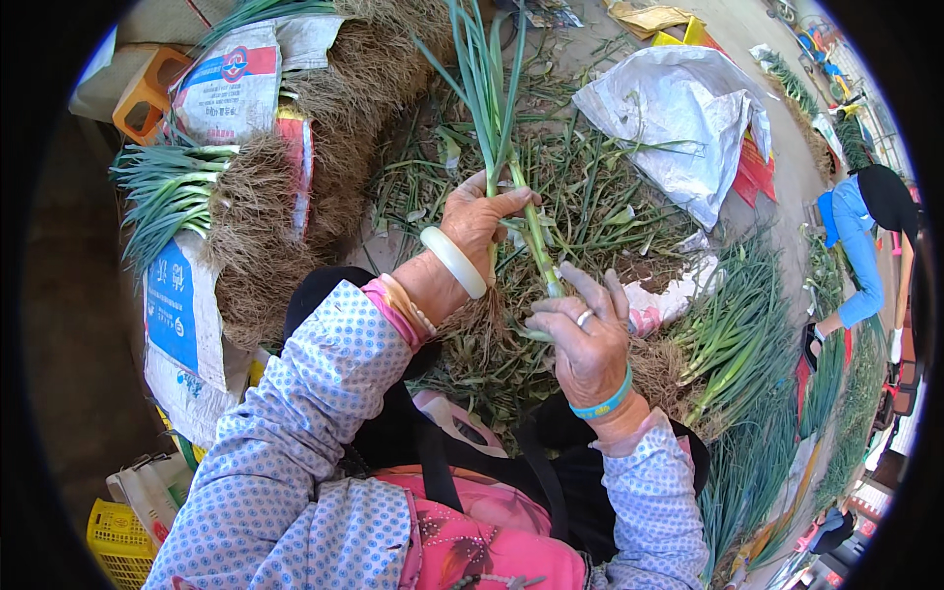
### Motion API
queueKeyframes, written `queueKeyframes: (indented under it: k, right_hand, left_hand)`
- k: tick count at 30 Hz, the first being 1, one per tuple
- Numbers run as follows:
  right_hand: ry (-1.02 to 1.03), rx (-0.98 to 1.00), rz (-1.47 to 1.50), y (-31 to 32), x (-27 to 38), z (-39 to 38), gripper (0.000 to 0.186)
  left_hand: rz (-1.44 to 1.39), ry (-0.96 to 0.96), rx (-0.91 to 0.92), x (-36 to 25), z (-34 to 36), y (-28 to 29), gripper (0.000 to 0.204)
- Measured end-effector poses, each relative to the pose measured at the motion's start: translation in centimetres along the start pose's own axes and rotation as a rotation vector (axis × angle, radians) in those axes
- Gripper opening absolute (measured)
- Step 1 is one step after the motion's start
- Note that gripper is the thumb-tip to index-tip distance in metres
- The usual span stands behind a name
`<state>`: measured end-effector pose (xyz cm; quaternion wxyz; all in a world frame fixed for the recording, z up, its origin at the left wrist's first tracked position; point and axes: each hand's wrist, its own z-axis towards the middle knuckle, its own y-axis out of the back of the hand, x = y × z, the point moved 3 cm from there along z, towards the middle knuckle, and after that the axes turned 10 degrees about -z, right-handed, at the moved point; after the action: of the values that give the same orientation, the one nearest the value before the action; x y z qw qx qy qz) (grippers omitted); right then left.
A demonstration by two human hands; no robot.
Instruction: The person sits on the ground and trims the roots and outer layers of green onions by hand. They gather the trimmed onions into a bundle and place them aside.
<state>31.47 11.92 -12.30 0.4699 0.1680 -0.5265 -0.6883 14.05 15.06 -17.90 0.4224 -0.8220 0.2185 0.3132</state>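
Observation:
My left hand [470,224], with a pale bangle at its wrist, is closed around several long green onions [484,93]. Their leaves rise toward the top of the picture. One thicker green onion stalk [537,244] slants down from under my left thumb to my right hand [592,344]. The fingers of that hand, which wears a ring and a blue wristband, pinch near the stalk's lower end, partly hiding it. A pale strip beside these fingers looks like a peeled outer leaf. Below my left hand, thin brown roots hang over the litter.
Bundled onions with shaggy roots [258,197] are stacked at left on printed sacks [185,315]. Loose onions [733,339] lie at right. Stripped leaves [590,187] cover the ground ahead, beside a white plastic sack [678,118]. A person in blue [855,246] bends at far right.

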Motion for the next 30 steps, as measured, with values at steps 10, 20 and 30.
queueKeyframes:
  k: [10,20,30]
  right_hand:
    - [0.171,0.231,0.360,0.6,2.8,-4.5,0.010]
    - [-0.372,-0.036,0.431,0.2,-1.6,-0.8,0.021]
    - [-0.245,0.142,0.157,-2.9,-1.5,0.2,0.037]
  left_hand:
    - [-0.081,-0.184,-0.104,-4.0,2.9,2.7,0.012]
    - [0.009,0.022,0.051,0.5,1.5,1.2,0.016]
    - [-0.022,0.066,0.030,2.2,1.0,0.6,0.017]
